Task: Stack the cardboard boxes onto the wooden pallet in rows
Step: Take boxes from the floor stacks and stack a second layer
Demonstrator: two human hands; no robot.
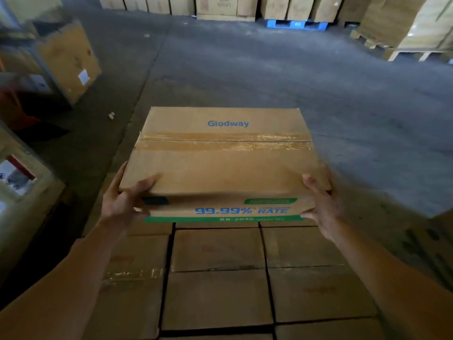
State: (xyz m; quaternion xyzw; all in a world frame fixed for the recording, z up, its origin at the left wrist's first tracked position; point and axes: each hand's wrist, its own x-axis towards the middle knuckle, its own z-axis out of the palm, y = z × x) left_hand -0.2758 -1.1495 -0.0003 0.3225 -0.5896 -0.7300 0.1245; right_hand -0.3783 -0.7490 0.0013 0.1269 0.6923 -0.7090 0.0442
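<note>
1 taped Glodway box [225,165] is up in the air, right over the layer of stacked boxes [218,273] below. Left hand [125,202] grips the near left corner, thumb on top and fingers tucked under. Right hand [323,207] grips the near right corner, thumb up top. Blue pallet [296,23] sits way back across the concrete floor [269,77].

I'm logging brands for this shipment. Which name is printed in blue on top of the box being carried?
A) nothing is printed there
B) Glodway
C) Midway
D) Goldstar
B: the box shows "Glodway" in blue letters on its top, near the far edge.
</note>
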